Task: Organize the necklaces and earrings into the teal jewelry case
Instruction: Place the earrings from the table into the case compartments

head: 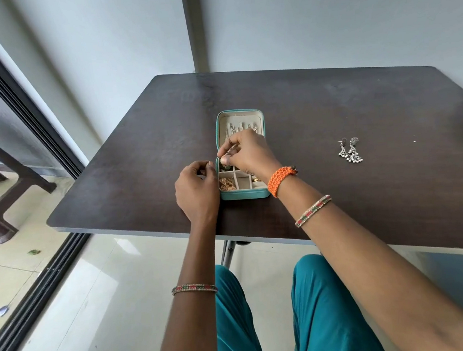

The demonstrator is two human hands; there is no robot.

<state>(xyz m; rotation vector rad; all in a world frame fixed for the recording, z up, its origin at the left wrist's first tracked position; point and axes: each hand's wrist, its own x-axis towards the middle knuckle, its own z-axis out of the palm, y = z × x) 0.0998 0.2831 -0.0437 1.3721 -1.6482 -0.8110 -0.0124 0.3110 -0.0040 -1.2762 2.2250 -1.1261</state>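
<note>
Earrings (pixel 349 150) right of case (pixel 246 195)

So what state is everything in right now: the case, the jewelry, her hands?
Jewelry case: open, lid laid back flat on the table.
Chains: lined up inside the lid.
Gold pieces: in a front left compartment.
Silver earrings: loose on the table, right of the case.
Right hand: over the case, pinching a small piece.
Left hand: fingers curled at the case's left edge; grip unclear.

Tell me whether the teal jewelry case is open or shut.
Open: the teal jewelry case has its lid laid back, showing the cream compartments.
</note>
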